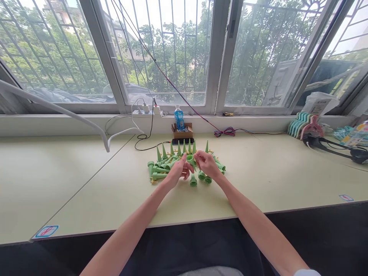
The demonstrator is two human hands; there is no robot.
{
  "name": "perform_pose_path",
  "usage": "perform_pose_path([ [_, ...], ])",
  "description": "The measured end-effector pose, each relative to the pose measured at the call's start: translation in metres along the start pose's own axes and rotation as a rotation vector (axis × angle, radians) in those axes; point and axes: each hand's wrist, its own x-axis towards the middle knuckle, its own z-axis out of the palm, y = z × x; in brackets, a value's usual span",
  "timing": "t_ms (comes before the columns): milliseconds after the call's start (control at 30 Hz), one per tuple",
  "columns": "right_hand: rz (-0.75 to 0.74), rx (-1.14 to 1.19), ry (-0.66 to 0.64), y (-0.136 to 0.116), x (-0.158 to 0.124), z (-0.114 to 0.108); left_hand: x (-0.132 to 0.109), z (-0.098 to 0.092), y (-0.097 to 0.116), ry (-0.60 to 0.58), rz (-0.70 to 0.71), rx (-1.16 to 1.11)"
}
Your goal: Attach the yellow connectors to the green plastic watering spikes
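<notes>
Head view, only one available.

Left hand (178,171) and right hand (207,165) are meeting above the table (258,184), just past mid-depth and near its centre. Both are working one green cone (190,158), which is sitting between the fingertips, clear of the tabletop, wide end up and tip pointing down and slightly right.

Left fingers are curling in and pinching the cone's left side, thumb on top. Right fingers are bunching at the cone's upper right edge and gripping it. Too small to tell whether the right fingertips are also holding a separate small part.

Around the hands:
- A pile (162,168) of the same green cones is lying on its side just left of the left hand, with some yellow bits mixed in.
- Upright cones (178,148) are standing in a row, tips up, just behind the hands.
- Three more (201,176) are standing in front of the hands, tips down.
- More are lying behind the right hand (220,166).

Farther back:
- A blue bottle (179,118) is standing in a cardboard box (184,134) by the sill, with a dark flat device (183,141) in front of it.
- Red-blue cable (224,132) is coiling to the right of the box, and a power strip (145,111) is sitting on the sill.
- A white tube (57,109) is crossing the left side.
- A headset (333,145) and a teal stack (298,123) are sitting at far right, well apart from the hands.
</notes>
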Motion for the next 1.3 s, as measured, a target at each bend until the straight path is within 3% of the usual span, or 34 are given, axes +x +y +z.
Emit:
perform_pose_path([
  [300,0.012,0.038,-0.022,0.0024,0.0003,0.0019,0.0013,-0.0035,-0.0025,-0.029,-0.065,-0.057],
  [1300,0.045,-0.058,-0.008,0.0092,0.0017,0.0003,0.0001,-0.0049,-0.0024,-0.031,0.018,-0.099],
])
